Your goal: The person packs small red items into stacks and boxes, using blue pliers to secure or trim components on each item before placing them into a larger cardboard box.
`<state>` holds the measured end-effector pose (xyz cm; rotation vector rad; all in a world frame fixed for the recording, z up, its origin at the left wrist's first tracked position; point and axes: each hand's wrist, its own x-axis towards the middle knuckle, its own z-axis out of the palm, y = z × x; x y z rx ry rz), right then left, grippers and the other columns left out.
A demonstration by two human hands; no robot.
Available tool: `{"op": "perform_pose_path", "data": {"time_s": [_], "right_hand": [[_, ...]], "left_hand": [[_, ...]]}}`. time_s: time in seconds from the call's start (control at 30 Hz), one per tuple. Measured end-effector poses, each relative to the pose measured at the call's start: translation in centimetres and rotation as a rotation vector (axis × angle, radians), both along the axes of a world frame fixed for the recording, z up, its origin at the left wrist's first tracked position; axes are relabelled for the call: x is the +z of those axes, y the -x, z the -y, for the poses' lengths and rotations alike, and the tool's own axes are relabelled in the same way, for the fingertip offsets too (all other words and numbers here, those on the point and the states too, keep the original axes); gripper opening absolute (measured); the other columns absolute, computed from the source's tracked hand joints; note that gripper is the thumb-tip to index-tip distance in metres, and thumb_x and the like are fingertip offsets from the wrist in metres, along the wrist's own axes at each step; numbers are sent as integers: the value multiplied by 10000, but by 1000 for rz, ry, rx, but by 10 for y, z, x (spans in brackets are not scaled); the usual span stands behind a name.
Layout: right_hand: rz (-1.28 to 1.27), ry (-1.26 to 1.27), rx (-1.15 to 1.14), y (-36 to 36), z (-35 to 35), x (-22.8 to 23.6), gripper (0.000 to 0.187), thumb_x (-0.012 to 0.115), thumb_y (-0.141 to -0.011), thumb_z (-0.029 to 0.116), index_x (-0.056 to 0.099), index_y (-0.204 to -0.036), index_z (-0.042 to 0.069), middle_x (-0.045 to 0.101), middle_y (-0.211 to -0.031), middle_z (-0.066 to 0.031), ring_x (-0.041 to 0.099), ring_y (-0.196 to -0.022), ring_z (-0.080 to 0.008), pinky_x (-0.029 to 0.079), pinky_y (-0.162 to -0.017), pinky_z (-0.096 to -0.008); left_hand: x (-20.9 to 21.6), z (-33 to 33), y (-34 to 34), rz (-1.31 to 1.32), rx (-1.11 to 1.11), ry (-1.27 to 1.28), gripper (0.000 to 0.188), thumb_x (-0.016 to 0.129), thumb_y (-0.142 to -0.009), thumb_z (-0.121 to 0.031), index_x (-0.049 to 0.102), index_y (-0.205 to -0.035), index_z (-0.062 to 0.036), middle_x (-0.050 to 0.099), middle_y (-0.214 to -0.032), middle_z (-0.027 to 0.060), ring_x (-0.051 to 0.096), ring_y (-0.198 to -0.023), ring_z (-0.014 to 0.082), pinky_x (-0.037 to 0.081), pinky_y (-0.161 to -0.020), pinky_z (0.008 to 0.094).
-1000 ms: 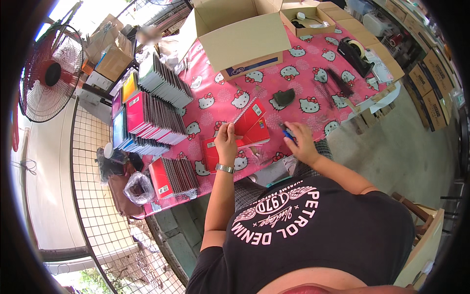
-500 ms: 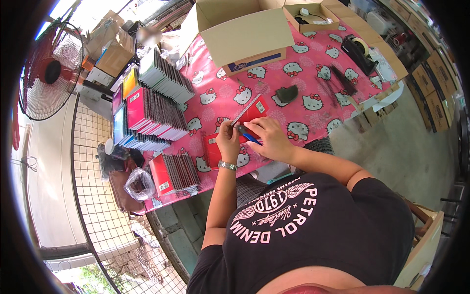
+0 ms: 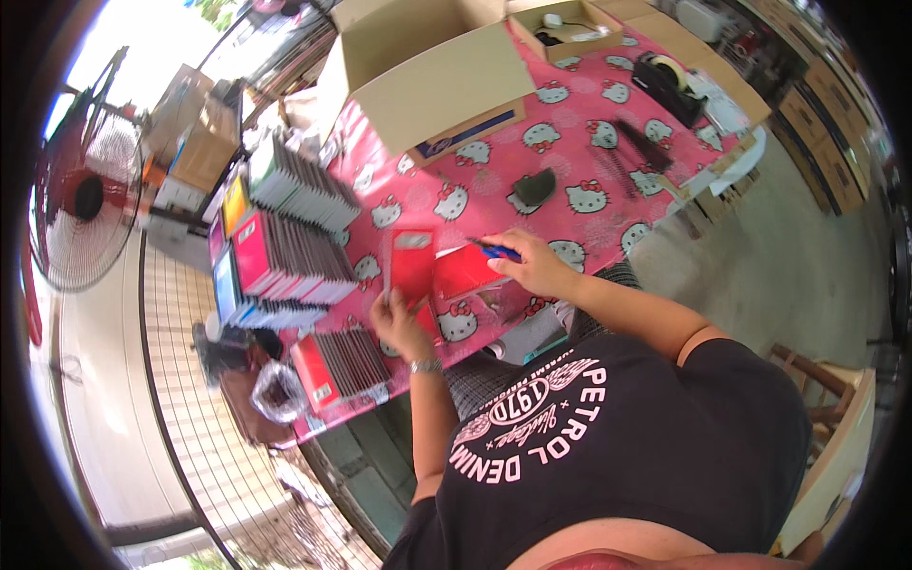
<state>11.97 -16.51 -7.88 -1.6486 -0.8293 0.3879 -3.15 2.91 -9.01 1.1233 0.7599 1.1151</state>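
Observation:
In my left hand point(image 3: 400, 325) is a slim red notebook point(image 3: 414, 264), gripped by its lower end and held up over the pink tablecloth. My right hand point(image 3: 540, 267) is closed round a blue-handled tool with a dark tip, which looks like small pliers point(image 3: 499, 252). Beneath the tool lies another red notebook point(image 3: 464, 274), flat on the cloth. Part of a further red cover point(image 3: 427, 323) shows beside my left wrist. To the left, a row of red spiral notebooks point(image 3: 340, 366) stands near the table's edge.
Taller stacks of spiral notebooks point(image 3: 290, 255) line the table's left side. An open cardboard box point(image 3: 442, 90) stands at the back, with a shallow box point(image 3: 570, 33) beside it. A dark green object point(image 3: 535, 188) and a tape dispenser point(image 3: 668, 90) are on the right. A fan point(image 3: 88, 198) stands far left.
My hands have moved apart. The left has carried a red notebook left and turned its cover into view; the right, with the pliers, has drawn away to the right.

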Motion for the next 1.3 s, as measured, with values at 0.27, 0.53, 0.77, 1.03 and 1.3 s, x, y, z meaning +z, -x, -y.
{"op": "perform_pose_path", "data": {"time_s": [0.27, 0.53, 0.77, 1.03, 1.3], "right_hand": [[606, 388, -74, -75, 77, -62, 459, 740, -787, 331, 652, -1162, 81, 602, -1099, -163, 571, -1064, -367, 458, -923, -478], [749, 648, -684, -181, 99, -77, 361, 705, -804, 147, 638, -1142, 39, 656, -976, -165, 620, -937, -381, 501, -833, -468], [-237, 175, -489, -212, 107, -53, 344, 568, -971, 252, 606, -1265, 76, 646, -755, -50, 596, -628, -145, 481, -572, -291], [-157, 94, 46, -97, 54, -3, 300, 586, -980, 233, 652, -1231, 82, 644, -938, -46, 616, -785, -141, 516, -689, -313], [258, 36, 109, -38, 9, 21, 289, 656, -923, 126, 697, -1209, 134, 601, -1001, -62, 629, -885, -190, 516, -774, -320]], "left_hand": [[-53, -39, 101, -1211, 107, -524, 376, 689, -850, -171, 570, -1130, 50, 643, -1012, 198, 632, -940, 349, 522, -781, 427], [15, 18, -10, -817, -459, -1292, 278, 744, -799, -191, 653, -1019, -46, 619, -1172, 129, 572, -1105, 338, 450, -948, 477], [14, 40, -41, -864, -760, -1555, 245, 674, -792, -151, 642, -1022, -73, 637, -1096, 92, 616, -1040, 270, 519, -848, 402], [59, 25, -44, -876, -961, -1395, 202, 646, -848, -139, 664, -1044, -91, 695, -922, 85, 684, -831, 288, 559, -700, 404], [52, 17, -56, -907, -648, -1456, 243, 575, -889, -137, 600, -1114, -49, 660, -1039, 129, 604, -1000, 318, 426, -929, 453]]}}
